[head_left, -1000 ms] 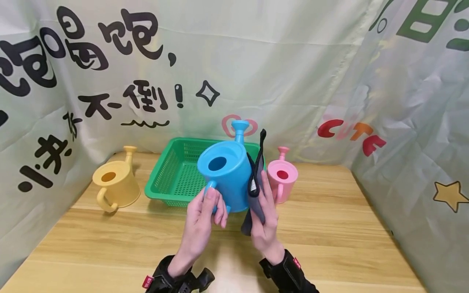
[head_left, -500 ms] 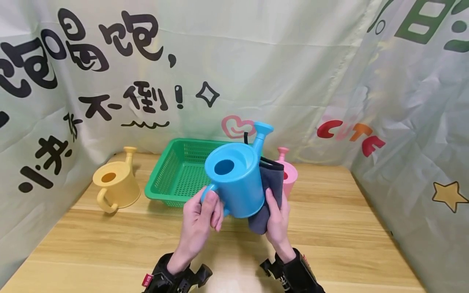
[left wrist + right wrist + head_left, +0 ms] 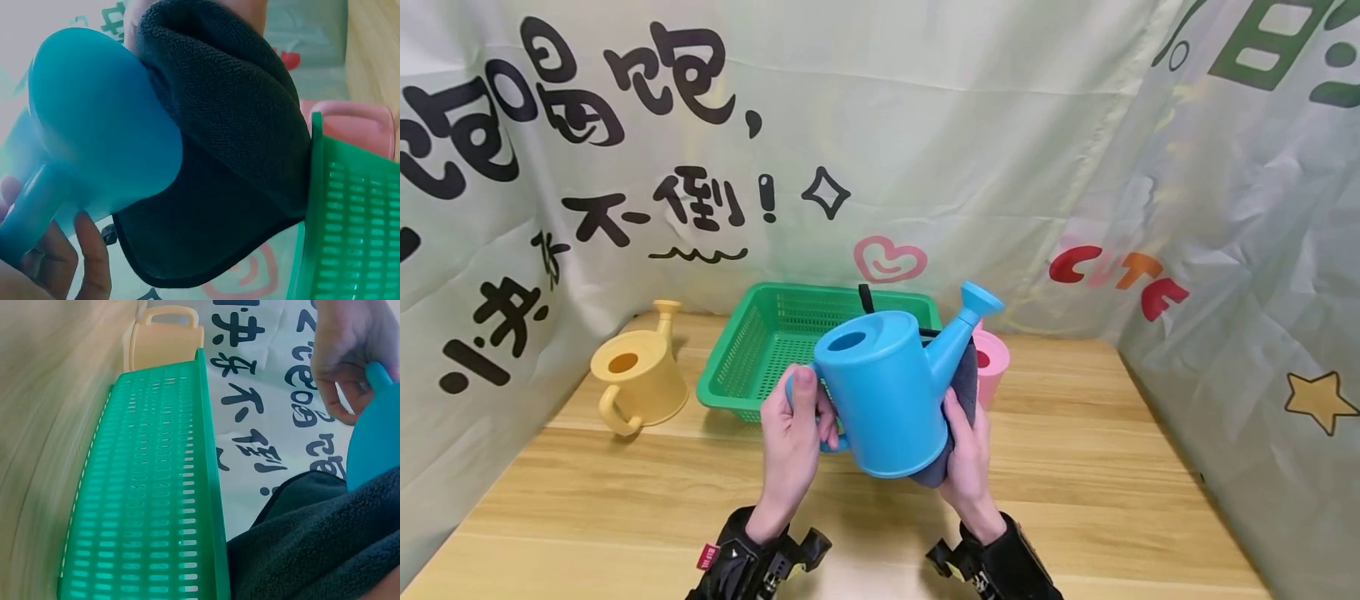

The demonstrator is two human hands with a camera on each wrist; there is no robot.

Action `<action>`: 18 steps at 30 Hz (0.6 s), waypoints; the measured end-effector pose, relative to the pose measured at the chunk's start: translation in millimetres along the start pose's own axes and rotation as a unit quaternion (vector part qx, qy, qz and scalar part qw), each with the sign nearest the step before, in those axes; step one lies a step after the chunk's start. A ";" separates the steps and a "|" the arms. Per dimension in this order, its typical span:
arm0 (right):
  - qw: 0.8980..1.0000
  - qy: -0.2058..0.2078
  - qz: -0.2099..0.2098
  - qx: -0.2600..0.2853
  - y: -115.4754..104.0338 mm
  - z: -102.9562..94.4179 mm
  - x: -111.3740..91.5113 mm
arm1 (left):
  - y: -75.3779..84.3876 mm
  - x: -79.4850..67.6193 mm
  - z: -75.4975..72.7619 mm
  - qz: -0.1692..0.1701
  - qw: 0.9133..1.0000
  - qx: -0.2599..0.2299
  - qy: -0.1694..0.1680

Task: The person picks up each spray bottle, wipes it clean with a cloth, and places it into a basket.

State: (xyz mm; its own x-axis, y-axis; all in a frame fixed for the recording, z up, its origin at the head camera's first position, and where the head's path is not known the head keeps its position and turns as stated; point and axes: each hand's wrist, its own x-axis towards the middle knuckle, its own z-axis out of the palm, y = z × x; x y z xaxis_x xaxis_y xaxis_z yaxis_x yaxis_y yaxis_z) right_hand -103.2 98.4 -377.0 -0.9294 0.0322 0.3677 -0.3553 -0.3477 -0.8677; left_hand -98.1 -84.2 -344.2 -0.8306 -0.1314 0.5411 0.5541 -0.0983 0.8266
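A blue watering can [image 3: 880, 400] is held up over the table, tilted, with its spout to the right. My left hand [image 3: 793, 433] grips its handle, fingers curled round the loop. On the can's right and far side my right hand [image 3: 970, 458] holds a dark grey cloth [image 3: 968, 375] against the body below the spout. In the left wrist view the fuzzy cloth [image 3: 225, 119] is folded at the top and hangs down beside the can [image 3: 106, 119]. Part of the right hand's fingers are hidden behind the can and cloth.
Behind the hands stands a green slotted basket [image 3: 727, 402]. A yellow watering can [image 3: 651, 383] sits on the table to its left, and a pink one [image 3: 994, 358], partly hidden, to its right. Printed fabric [image 3: 1000, 167] encloses the back and sides of the wooden table [image 3: 1075, 467].
The blue watering can has turned so its spout swings from pointing away to pointing right, and it sits lower. The right hand has shifted slightly right with the cloth, now mostly behind the can.
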 end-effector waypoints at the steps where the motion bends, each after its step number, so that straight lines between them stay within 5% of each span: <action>1: 1.000 -0.004 0.002 0.001 -0.6 -1.2 0.3 | -0.1 0.8 -0.4 -0.011 1.000 -0.003 -0.005; 5: 1.000 -0.018 -0.002 0.012 -2.5 -7.4 2.8 | -0.3 5.4 -4.0 -0.074 0.995 -0.046 -0.044; 8: 0.999 -0.036 -0.019 0.022 -2.6 -10.6 3.6 | 0.4 8.1 -8.1 -0.143 0.981 -0.114 -0.062; 13: 0.995 -0.082 -0.056 0.016 0.0 -10.3 1.1 | 1.8 8.1 -9.4 -0.245 0.949 -0.198 -0.009; 18: 0.994 -0.088 -0.065 0.006 0.8 -7.6 -2.2 | -1.2 6.5 -6.7 -0.284 0.940 -0.186 0.030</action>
State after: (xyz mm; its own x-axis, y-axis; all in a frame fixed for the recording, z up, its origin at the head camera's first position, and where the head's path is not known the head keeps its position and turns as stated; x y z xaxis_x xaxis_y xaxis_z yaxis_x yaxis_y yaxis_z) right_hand -102.1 105.1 -381.0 -0.8432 -0.0854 0.5307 -0.4696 -0.3634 -0.8046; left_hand -103.9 -91.5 -342.8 -0.9999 -0.0087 0.0104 0.0134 -0.5063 0.8622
